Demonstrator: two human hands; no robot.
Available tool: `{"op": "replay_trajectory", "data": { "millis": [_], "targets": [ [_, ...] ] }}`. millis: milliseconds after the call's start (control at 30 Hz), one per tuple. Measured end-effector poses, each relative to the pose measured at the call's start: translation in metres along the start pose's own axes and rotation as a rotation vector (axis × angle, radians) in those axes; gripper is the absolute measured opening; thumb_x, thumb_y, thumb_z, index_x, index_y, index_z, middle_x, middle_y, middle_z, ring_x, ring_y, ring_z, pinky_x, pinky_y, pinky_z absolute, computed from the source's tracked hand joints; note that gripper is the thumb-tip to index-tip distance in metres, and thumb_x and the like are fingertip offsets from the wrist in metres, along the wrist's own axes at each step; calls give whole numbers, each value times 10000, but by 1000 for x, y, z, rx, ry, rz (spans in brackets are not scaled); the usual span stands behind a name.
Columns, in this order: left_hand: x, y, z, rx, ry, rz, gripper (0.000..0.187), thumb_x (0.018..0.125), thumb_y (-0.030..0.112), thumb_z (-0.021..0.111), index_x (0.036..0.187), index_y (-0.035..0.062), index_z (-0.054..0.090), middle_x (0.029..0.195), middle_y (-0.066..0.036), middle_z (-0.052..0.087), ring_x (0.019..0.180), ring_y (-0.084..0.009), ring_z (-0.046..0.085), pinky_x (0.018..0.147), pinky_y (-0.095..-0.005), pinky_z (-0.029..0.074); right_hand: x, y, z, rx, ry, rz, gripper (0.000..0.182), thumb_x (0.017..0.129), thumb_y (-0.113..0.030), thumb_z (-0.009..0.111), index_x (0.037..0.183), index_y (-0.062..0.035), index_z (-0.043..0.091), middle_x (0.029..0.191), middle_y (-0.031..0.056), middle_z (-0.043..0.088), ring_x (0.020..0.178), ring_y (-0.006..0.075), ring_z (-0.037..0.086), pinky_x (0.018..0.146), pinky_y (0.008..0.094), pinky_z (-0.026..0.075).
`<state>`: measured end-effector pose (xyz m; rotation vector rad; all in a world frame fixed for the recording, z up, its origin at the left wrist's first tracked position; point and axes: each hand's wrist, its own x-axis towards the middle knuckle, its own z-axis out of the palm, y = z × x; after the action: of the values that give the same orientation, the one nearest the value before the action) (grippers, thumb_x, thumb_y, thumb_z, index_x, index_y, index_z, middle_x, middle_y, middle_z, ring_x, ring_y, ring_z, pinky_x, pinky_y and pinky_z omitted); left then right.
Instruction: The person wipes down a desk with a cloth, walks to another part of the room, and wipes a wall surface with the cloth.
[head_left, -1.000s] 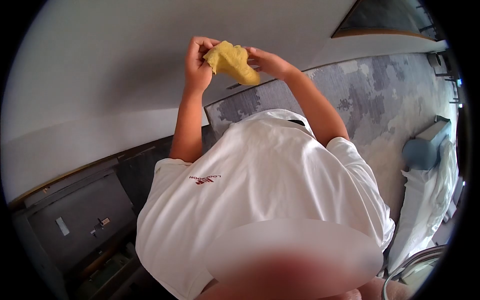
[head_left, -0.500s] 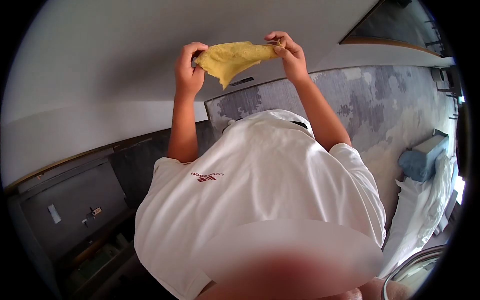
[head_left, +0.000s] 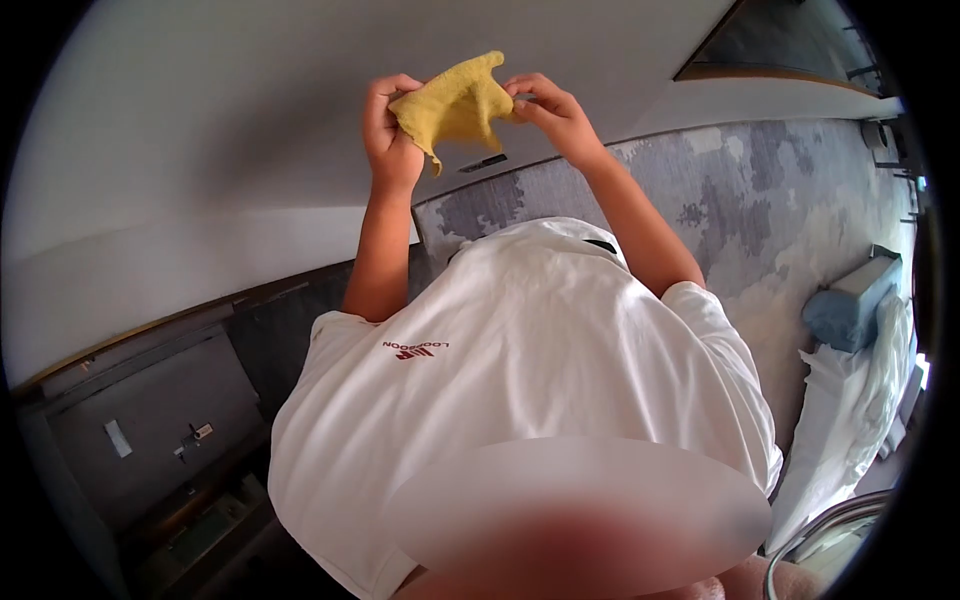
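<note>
A yellow cloth (head_left: 450, 100) hangs bunched between my two hands in front of a plain grey surface. My left hand (head_left: 390, 125) is closed on the cloth's left end, its thumb and fingers gripping the edge. At the other side, my right hand (head_left: 552, 112) pinches the cloth's right edge between thumb and fingers. One corner of the cloth sticks up at the top, and ragged edges droop below. Both arms reach out ahead of my white T-shirt (head_left: 520, 340).
The pale grey surface (head_left: 250, 130) stretches behind the hands. A patterned grey floor covering (head_left: 750, 200) lies to the right, near a blue item (head_left: 845, 315) and white sheeting (head_left: 830, 430). At lower left is a dark panel (head_left: 150, 420) with a handle-like fitting. A dark framed panel (head_left: 800, 45) is at upper right.
The yellow cloth was stretched wide and is now gathered, with a corner raised. My right hand has moved left, closer to my left hand, which shifted slightly right.
</note>
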<state>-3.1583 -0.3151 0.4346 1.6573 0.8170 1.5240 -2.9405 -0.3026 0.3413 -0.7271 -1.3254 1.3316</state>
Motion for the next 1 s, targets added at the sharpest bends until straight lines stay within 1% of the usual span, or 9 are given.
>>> {"op": "replay_trajectory", "data": {
  "millis": [167,267,367,467,567,667,767,933,1000],
  "targets": [
    [3,0,1,36,-120,15,151,972,-28,517,1108,38,518,1057,-112,680,874,-106,598,789,-259,512,8,-17,1,251,-32,162,303,1024,-255,498,1175,-25,625,1110,43,631,1109,164,555,987,310,397],
    [0,-1,0,9,-161,-18,156,975,-59,478,1099,30,509,1129,-161,685,936,-136,626,824,-273,523,14,-18,-2,522,-63,273,224,985,-263,601,1067,-65,663,1007,-9,625,998,117,547,892,274,411],
    [3,-1,-1,-10,-185,-29,187,966,-109,445,1098,11,503,1154,-203,684,1022,-194,665,877,-305,541,19,-14,-4,608,-62,282,183,962,-247,644,1044,-85,666,953,-33,619,967,99,532,848,273,412],
    [5,-1,-1,-15,-145,-34,167,967,-98,469,1092,2,516,1133,-201,691,1023,-210,673,878,-314,546,18,-20,-5,462,130,197,163,934,-203,685,1013,-61,681,968,-6,617,968,118,533,852,286,419],
    [2,-1,-9,73,-69,-73,141,965,-83,499,1075,-5,541,1118,-199,696,1005,-210,678,867,-316,549,15,-22,-11,79,257,-97,143,928,-160,687,979,-27,692,1025,37,629,1062,149,549,916,305,434],
    [0,0,-6,66,-38,-108,144,961,-83,507,1066,-3,563,1103,-191,701,971,-189,678,831,-304,549,11,-38,-13,81,229,-344,139,927,-135,682,959,-1,698,1103,80,635,1144,193,566,968,335,451],
    [0,1,-8,54,-19,-158,174,956,-95,493,1072,5,574,1096,-180,703,947,-159,671,807,-279,537,18,-47,-18,301,4,-294,144,956,-136,657,1045,-24,673,1190,128,640,1159,221,591,981,346,463],
    [4,-5,-5,-6,46,-257,204,965,-81,486,1110,27,580,1131,-148,690,975,-138,653,828,-256,513,25,-62,-18,166,87,-121,136,985,-133,629,1077,-33,618,1003,73,687,938,146,652,837,292,523],
    [6,-12,-9,72,-65,-87,218,942,-92,485,1074,29,609,1135,-135,691,989,-156,654,839,-267,512,28,-66,-17,131,121,-79,132,996,-118,611,1096,-32,600,952,52,694,878,120,654,796,277,531]
  ]
}}
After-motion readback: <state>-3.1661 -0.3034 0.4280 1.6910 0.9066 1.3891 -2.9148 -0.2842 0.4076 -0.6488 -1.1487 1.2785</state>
